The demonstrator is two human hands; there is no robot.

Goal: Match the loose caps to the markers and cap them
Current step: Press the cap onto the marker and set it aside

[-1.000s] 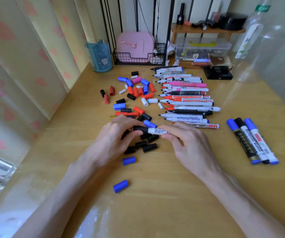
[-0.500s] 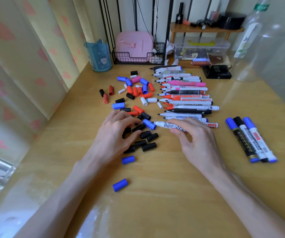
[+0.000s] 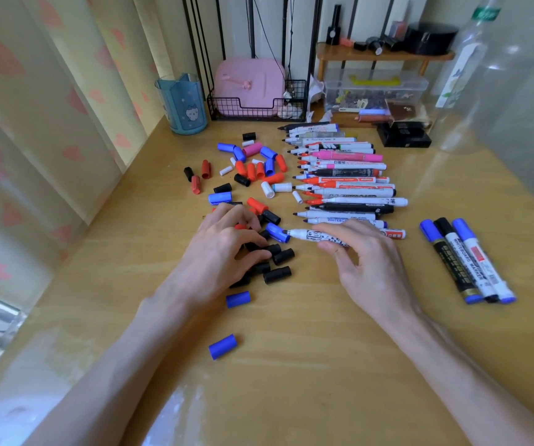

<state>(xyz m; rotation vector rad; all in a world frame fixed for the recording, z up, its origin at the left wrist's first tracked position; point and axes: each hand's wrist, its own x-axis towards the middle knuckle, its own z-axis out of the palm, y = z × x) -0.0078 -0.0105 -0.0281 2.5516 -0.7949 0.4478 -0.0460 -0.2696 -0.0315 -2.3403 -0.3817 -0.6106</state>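
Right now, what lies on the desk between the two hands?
In the head view, black caps and one blue cap lie between the left hand and the right hand, which holds an uncapped marker.

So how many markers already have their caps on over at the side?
3, lying side by side at the right of the table: blue-capped, black-capped, blue-capped. None looks hidden there.
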